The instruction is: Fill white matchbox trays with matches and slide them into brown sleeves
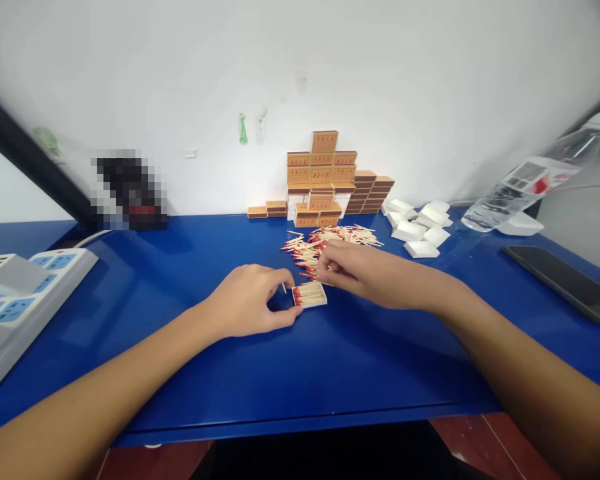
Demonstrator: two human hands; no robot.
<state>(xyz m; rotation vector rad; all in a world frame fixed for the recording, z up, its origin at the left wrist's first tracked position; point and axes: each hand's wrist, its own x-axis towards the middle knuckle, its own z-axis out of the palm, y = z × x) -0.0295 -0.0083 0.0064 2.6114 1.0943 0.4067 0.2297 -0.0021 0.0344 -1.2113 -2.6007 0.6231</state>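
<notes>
A blue worktop (280,383) runs along a white wall. At its left edge lies a white power strip (70,285); near the far right corner a clear bottle (535,177) leans. Matchboxes (321,175) stand stacked along the far edge, and a dark phone (563,283) lies toward the right edge. 2 bare hands meet mid-worktop. The left hand (247,300) is partly open, thumb and forefinger arched apart and gripping the left end of a tray (316,305) of matches, about midway between the side edges. The right hand (373,272) curls its fingers over the near side of a match pile (353,233); the fingertips are partly hidden, so I cannot tell whether they pinch anything. White trays (424,230) heap to the right of the pile, near the far edge. 1 loose match (284,288) shows beside the left forefinger.
</notes>
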